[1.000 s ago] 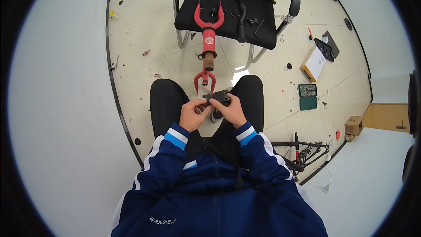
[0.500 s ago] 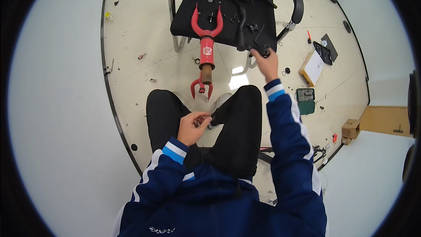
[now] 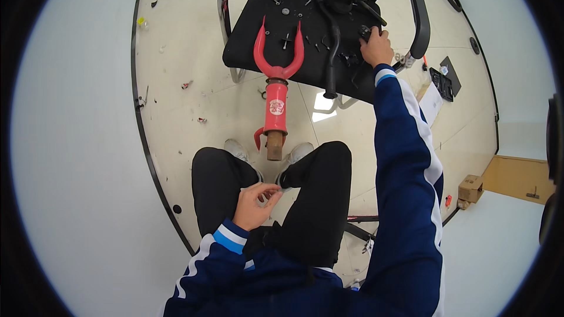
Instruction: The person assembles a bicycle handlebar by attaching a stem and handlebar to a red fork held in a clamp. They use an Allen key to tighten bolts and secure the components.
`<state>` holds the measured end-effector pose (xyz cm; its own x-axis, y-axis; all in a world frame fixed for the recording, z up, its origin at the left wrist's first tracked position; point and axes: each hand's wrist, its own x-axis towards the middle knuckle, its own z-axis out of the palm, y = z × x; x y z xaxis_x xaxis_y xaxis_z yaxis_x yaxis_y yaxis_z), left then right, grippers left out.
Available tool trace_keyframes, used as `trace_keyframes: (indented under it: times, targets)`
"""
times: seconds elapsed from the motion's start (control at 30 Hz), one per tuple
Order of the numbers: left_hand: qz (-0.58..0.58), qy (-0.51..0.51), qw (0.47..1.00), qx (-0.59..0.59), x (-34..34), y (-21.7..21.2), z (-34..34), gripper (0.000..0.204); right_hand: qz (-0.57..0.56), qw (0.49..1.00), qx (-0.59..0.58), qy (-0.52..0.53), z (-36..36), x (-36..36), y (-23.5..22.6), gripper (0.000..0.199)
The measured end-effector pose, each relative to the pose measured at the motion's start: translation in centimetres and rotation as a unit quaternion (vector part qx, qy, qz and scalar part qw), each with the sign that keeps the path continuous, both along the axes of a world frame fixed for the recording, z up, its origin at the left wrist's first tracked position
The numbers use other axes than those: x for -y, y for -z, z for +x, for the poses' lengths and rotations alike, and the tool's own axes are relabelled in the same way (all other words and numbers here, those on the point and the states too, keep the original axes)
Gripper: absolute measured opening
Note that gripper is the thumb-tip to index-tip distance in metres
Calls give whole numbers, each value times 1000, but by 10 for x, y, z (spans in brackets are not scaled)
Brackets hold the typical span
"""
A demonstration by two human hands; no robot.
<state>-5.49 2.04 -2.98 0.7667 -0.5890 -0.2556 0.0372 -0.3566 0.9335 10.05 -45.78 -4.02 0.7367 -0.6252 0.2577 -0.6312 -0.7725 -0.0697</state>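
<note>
Two hands worked well apart: the left hand (image 3: 257, 202) lay curled in the lap, pinching a small grey part (image 3: 262, 199), while the right hand (image 3: 376, 47) reached far forward, fingers closing on small black parts (image 3: 365, 32) on the black chair seat (image 3: 252, 41), right of the red fork (image 3: 277, 76) lengthwise toward the knees.

A single head-worn fisheye view looks steeply down, close over the lap, toward the chair (image 3: 252, 41) ahead.
</note>
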Motion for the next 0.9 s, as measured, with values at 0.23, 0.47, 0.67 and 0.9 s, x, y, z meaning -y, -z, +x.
trace_keyframes:
  times: [0.23, 0.47, 0.67, 0.9]
  targets:
    - [15, 16, 1000, 4, 2, 5, 2, 16, 131, 990, 10, -51, 11, -24, 5, 60]
    - [17, 28, 999, 14, 6, 11, -2, 17, 180, 968, 135, -111, -35, -17, 4, 47]
    - [26, 26, 999, 16, 5, 10, -7, 18, 37, 990, 52, -128, -56, -61, 31, 45]
    - [-16, -28, 999, -36, -2, 20, -9, 18, 103, 985, 94, -103, -64, -86, 25, 59]
